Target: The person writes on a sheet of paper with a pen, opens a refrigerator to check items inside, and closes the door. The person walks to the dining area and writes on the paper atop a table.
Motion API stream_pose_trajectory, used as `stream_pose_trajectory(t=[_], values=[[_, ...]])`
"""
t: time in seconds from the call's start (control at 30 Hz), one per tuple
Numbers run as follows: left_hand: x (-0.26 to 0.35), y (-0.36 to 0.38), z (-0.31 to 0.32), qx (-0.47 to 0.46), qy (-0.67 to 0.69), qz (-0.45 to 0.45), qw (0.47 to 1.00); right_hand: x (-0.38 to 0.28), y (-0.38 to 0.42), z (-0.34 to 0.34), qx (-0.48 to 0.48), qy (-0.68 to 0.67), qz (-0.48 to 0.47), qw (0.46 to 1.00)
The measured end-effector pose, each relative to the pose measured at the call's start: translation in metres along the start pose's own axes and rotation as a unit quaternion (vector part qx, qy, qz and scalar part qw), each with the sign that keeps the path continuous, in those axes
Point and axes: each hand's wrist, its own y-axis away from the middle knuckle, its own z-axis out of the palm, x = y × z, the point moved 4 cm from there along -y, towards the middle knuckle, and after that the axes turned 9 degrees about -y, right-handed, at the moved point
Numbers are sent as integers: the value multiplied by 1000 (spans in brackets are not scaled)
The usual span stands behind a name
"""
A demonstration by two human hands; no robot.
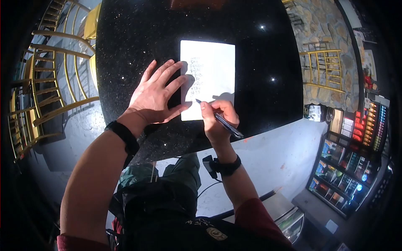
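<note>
A white sheet of paper (pixel 215 71) lies on the black speckled table (pixel 259 75), with several short lines of handwriting down its left half. My left hand (pixel 157 92) rests with fingers spread, its fingertips and thumb on the paper's left edge and the palm over the table. In my right hand (pixel 220 121) is a dark pen (pixel 227 124), gripped between thumb and fingers. The pen's tip meets the paper near its lower left part, just under the written lines. Both wrists wear black bands, and a small device sits on the right one.
Yellow-framed chairs (pixel 46 90) stand on the left. Another yellow chair (pixel 324 69) is by the stone-patterned surface on the right. A display fridge (pixel 341 173) and shelves of bottles (pixel 368 125) are at the far right. The table's near edge runs just below my hands.
</note>
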Motion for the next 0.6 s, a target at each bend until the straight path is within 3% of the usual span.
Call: stream_pose_trajectory(t=[0.07,0.4,0.6], values=[[-3,0,1,-49,-31,-11,998,6,7,-1,-3,11,-6,1000],[-4,2,3,-60,-35,-11,998,6,8,0,-5,29,15,999],[-5,1,4,-60,-30,-18,998,8,5,2,4,-2,-33,999]])
